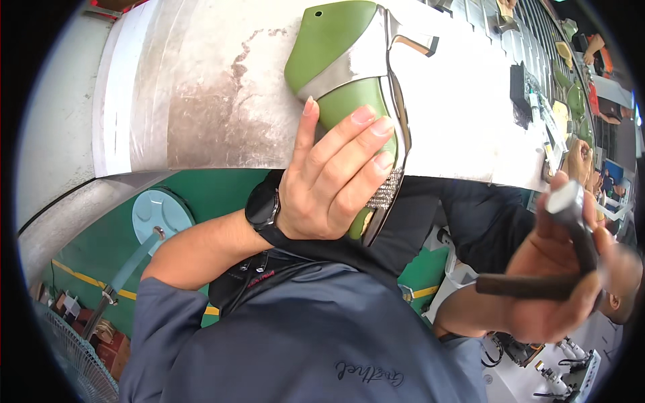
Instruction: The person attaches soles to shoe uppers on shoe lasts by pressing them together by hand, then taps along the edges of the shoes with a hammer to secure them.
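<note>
Probably stiff and slick, the green shoe last overhangs the worktop's near edge, best held mid-body, where my left fingers clasp it, right fingers gripping a hammer-like tool.

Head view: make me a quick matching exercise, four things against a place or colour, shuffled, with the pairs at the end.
1. Left hand
2. Hammer
3. Watch
4. Floor

A. Green with yellow lines
B. On the left wrist
C. Over the green shoe last
D. In the right hand

Pairs: 1-C, 2-D, 3-B, 4-A
</note>
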`<action>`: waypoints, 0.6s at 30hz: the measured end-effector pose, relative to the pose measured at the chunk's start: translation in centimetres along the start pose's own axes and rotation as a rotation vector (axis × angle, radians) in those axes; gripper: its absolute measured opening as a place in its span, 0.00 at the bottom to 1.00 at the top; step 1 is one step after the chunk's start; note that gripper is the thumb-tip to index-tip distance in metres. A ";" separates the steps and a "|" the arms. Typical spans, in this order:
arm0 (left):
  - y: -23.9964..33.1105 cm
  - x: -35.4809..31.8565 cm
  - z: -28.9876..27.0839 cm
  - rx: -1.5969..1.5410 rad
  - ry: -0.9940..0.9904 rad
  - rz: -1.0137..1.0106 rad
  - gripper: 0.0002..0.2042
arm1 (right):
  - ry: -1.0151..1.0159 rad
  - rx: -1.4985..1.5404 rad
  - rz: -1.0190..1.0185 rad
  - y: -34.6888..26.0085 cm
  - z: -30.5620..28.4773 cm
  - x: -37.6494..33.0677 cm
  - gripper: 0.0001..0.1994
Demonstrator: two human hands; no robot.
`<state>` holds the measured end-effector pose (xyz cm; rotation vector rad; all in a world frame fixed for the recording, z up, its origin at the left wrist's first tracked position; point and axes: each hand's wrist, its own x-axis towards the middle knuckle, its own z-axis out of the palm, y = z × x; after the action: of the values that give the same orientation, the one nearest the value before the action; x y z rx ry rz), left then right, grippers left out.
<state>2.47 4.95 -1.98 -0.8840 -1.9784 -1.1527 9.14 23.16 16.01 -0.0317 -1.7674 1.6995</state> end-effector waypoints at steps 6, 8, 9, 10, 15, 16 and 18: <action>0.2 -0.9 -1.2 -0.013 -0.046 -0.030 0.14 | -0.462 -0.130 0.471 4.0 1.3 -1.5 0.15; 0.1 -0.8 -1.0 -0.026 -0.084 -0.041 0.15 | -0.460 -0.110 0.494 4.2 0.8 -1.9 0.14; -0.1 -0.6 -0.6 -0.016 -0.080 -0.035 0.14 | -0.426 -0.125 0.512 4.3 0.8 -1.5 0.14; -0.2 -0.6 -0.5 -0.024 -0.083 -0.035 0.14 | -0.388 -0.143 0.534 4.1 1.2 -0.9 0.14; -0.4 -1.3 0.2 -0.002 -0.064 0.007 0.14 | -0.491 -0.126 0.726 5.2 1.3 3.2 0.14; -0.5 -1.6 0.4 0.010 -0.037 0.029 0.15 | -0.492 -0.127 0.731 5.5 1.4 4.0 0.14; -0.6 -1.8 0.5 0.014 -0.041 0.029 0.14 | -0.562 -0.121 0.800 6.3 1.7 5.5 0.13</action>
<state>2.83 4.76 -3.89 -0.9333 -1.9981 -1.1113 1.42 25.12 12.97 -0.3968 -2.4896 2.3041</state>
